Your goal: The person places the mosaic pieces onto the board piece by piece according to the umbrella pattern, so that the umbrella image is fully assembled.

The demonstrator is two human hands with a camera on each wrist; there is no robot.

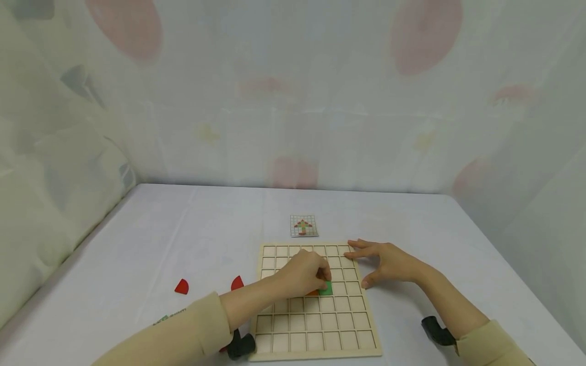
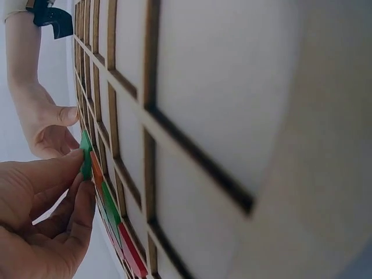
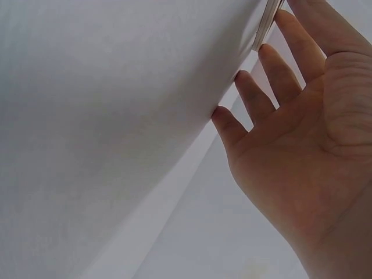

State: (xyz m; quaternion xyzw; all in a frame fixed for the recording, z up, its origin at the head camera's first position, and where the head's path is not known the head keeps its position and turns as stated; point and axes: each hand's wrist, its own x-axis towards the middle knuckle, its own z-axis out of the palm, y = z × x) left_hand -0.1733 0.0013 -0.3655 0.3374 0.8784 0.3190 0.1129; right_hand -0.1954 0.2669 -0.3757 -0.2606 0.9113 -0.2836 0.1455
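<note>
My left hand (image 1: pixel 303 274) pinches a green square tile (image 1: pixel 326 289) between thumb and fingertips, at a cell of the wooden grid board (image 1: pixel 316 355). The left wrist view shows this tile tilted, its lower end right at the grid. Beside it in the board lie an orange tile (image 2: pixel 96 167), another green tile (image 2: pixel 110 204) and a red piece (image 2: pixel 132 250). My right hand (image 1: pixel 389 262) is spread at the board's right edge, fingers and thumb relaxed, fingertips at the frame. Its palm holds nothing in the right wrist view. My left forearm hides part of the board's left side.
Behind the board lies a small pattern card (image 1: pixel 304 226) with an arrow-like coloured figure. Red quarter-round pieces (image 1: pixel 182 286) lie left of the board, with one red piece (image 1: pixel 237 282) close by its edge. A green piece (image 1: pixel 161 319) shows beside my left sleeve.
</note>
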